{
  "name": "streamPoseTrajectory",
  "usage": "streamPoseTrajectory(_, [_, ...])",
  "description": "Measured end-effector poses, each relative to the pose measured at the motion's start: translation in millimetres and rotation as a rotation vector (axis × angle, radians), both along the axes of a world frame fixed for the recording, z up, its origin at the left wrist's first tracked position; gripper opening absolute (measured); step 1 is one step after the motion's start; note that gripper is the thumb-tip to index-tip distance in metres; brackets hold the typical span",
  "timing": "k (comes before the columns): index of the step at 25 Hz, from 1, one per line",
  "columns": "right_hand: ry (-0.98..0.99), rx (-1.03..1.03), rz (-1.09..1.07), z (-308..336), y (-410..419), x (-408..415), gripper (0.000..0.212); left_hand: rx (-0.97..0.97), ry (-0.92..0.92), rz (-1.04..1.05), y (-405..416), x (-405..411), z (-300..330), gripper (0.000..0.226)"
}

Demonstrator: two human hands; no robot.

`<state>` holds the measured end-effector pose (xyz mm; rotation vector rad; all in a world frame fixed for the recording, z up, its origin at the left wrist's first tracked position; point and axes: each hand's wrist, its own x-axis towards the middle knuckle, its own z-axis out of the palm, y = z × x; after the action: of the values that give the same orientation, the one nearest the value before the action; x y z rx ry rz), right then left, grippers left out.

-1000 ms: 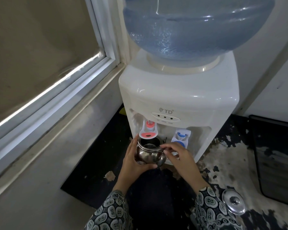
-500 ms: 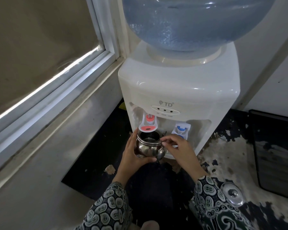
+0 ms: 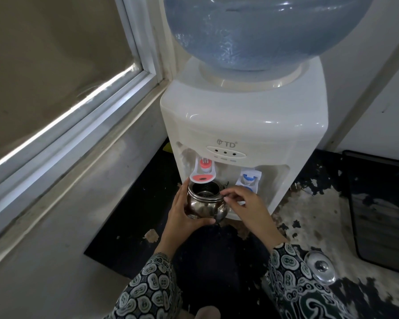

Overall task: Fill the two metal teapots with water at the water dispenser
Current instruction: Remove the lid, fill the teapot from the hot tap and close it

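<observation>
Cupping teapot [image 3: 206,204] in left grip [image 3: 182,217] | right grip [image 3: 247,206] pinching its rim | under red tap [image 3: 202,172]

The worn floor [image 3: 309,217] bears the dispenser [image 3: 242,125], a black mat [image 3: 134,226] at its left, a lid [image 3: 319,267] right.

"TD" logo on the water dispenser [image 3: 244,125] front

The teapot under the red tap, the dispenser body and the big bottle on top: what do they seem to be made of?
Teapot: polished metal, likely stainless steel, with mirror-like reflections on its belly. Dispenser body: glossy white moulded plastic, by its soft highlights and rounded edges. Bottle: translucent blue-tinted plastic, probably; water shows through it.
</observation>
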<state>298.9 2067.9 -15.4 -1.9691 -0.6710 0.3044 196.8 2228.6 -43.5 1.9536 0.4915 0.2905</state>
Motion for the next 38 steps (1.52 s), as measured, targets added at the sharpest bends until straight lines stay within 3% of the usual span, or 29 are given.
streamPoseTrajectory(38, [0.009, 0.007, 0.004, 1.8, -1.5, -0.8, 0.015, -0.038, 0.001, 0.029, -4.0, -0.5, 3.5, 0.109])
